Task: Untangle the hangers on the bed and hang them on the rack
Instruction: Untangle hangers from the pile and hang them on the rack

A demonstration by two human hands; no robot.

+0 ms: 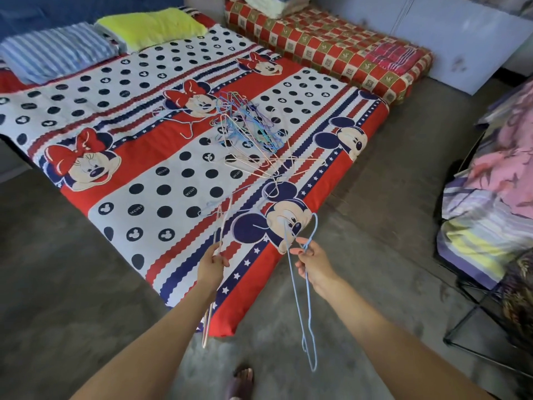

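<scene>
Hands apart: left hand (pixel 212 262) pinches a pink hanger (pixel 218 226), right hand (pixel 313 262) a blue hanger (pixel 305 298), freed from the pile (pixel 248 125) at twelve o'clock.

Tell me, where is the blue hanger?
In the head view, the blue hanger dangles from the right hand, lower right of centre, over the floor beside the bed's near corner.

Support: bed (pixel 161 180), cartoon-mouse print sheet.
Head end: striped pillow (pixel 57 51), yellow pillow (pixel 153 27), side by side.
Centre: tangled wire hangers (pixel 248 125).
Below: concrete floor (pixel 72 255).
</scene>
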